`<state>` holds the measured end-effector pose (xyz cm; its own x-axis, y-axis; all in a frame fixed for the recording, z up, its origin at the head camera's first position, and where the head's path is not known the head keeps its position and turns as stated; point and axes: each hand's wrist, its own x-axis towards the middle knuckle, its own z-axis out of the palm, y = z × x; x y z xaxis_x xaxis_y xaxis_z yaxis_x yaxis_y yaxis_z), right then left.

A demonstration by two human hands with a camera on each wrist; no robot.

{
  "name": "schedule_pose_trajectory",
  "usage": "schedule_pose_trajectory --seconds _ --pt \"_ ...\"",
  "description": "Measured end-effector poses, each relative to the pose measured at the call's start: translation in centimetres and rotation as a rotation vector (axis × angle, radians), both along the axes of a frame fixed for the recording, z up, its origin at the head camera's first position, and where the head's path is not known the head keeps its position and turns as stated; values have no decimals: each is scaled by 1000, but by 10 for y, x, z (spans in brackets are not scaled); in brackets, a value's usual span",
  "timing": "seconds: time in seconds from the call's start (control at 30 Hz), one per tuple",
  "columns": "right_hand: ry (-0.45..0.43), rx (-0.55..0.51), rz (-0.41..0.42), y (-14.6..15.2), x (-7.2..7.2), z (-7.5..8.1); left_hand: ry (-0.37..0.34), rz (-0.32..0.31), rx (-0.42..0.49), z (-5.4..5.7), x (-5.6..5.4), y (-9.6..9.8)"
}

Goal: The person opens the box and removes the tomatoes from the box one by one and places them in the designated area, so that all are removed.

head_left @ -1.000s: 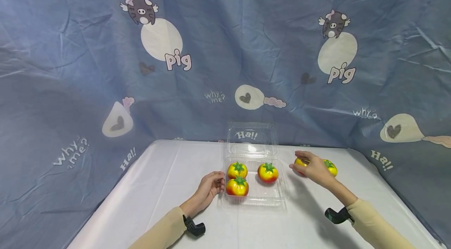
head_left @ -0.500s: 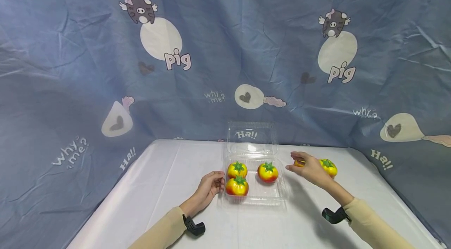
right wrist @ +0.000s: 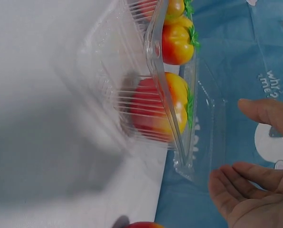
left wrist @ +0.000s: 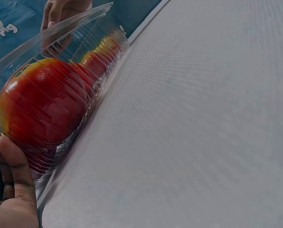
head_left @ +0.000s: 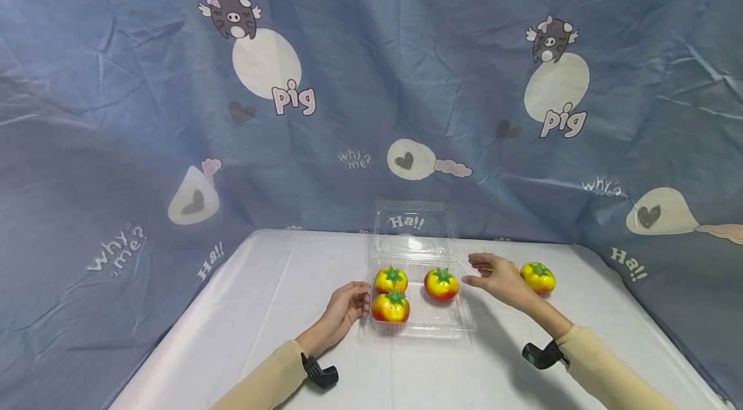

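A clear plastic clamshell box [head_left: 429, 318] stands on the table with its lid [head_left: 415, 229] raised at the back. Inside are three shiny yellow-red tomatoes with green leafy tops: a back left tomato [head_left: 390, 280], a front left tomato [head_left: 391, 308] and a right tomato [head_left: 441, 285]. My left hand [head_left: 347, 308] rests its fingertips at the box's left wall. My right hand [head_left: 500, 280] hovers just right of the box, thumb and fingers apart and nothing between them in the right wrist view. Behind it, one tomato on the table is mostly hidden.
Another tomato [head_left: 538, 278] lies on the white tabletop [head_left: 302, 268] right of my right hand. A blue printed curtain [head_left: 348, 107] hangs behind the table and along both sides. Each wrist wears a black device.
My right hand has moved left, away from the tomatoes at the right and toward the box; more of the far right tomato shows. The left hand and box have stayed put.
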<state>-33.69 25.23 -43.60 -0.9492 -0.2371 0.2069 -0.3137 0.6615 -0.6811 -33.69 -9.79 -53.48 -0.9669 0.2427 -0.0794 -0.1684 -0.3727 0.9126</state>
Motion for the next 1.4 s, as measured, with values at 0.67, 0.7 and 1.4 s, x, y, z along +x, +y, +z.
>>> schedule_pose_trajectory --seconds 0.67,0.7,1.4 --pt "-31 -5 105 -21 -5 -7 -8 -7 24 0 -2 0" --pt "-24 3 107 -21 -5 -7 -9 -8 25 -1 -1 0" --pt "-11 104 100 -36 -9 -17 10 -13 35 -1 -1 0"
